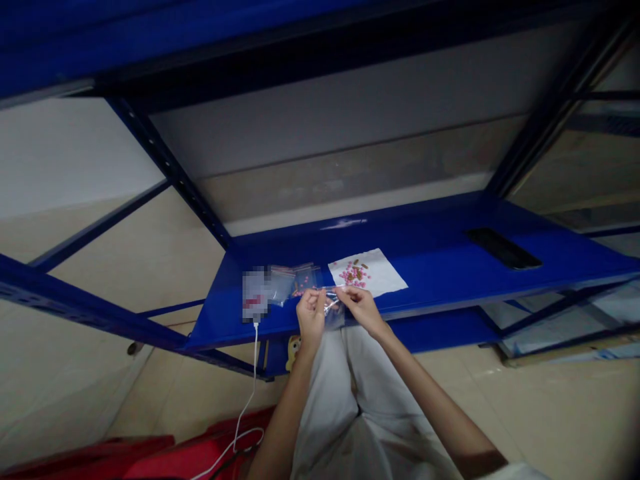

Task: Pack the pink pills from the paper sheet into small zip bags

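- Hands meet at the front edge of a blue shelf [440, 273].
- Fingers of the left hand [311, 315] and the right hand [363, 308] are closed on the top edge of a small clear bag [334, 312], one hand at each side.
- Bag held just over the shelf's front edge.
- Just behind it, a white sheet [387, 275] carries small pink and brown pieces [354, 273].
- Left of the sheet lies a pile of bags [295, 280].
- White cable [253, 393] hangs below the shelf.

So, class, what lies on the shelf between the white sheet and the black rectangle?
Only bare blue shelf, as shown in the head view.
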A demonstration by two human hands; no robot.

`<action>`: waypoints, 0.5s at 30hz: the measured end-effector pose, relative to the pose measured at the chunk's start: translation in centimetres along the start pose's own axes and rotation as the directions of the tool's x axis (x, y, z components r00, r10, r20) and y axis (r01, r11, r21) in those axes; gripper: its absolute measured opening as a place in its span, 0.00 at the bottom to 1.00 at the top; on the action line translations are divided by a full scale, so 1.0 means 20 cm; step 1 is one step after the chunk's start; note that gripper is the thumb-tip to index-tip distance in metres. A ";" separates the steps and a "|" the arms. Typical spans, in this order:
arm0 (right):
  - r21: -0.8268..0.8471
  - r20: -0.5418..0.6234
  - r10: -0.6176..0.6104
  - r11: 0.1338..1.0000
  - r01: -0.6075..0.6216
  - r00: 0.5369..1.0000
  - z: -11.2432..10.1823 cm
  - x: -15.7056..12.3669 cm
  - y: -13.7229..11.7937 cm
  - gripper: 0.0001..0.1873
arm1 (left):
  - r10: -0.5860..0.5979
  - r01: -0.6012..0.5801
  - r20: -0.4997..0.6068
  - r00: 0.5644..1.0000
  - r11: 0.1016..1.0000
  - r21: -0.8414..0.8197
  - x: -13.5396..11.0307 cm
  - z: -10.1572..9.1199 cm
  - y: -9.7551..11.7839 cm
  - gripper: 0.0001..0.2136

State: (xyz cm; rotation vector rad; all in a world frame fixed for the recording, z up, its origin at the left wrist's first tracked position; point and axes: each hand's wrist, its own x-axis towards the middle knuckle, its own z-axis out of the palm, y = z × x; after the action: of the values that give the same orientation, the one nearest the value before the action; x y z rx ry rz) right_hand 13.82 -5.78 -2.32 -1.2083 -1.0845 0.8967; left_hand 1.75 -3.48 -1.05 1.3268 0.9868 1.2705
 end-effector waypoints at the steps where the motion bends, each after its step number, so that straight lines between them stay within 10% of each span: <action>1: -0.004 -0.007 -0.001 1.000 0.001 1.000 0.00 0.02 0.01 0.18 | 0.019 -0.019 0.001 1.000 1.000 0.013 0.02 0.00 -0.01 0.11; 15: 0.013 0.020 0.087 0.996 -0.087 0.996 -0.07 0.07 0.08 0.18 | -0.108 0.126 0.192 0.975 0.988 -0.085 0.10 0.02 -0.10 0.13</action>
State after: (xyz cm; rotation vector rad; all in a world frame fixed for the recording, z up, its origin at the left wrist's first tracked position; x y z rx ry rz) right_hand 15.49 -4.50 -3.68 -1.2460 -1.0460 0.9831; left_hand 2.59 -1.23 -2.68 1.2690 0.8488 1.0698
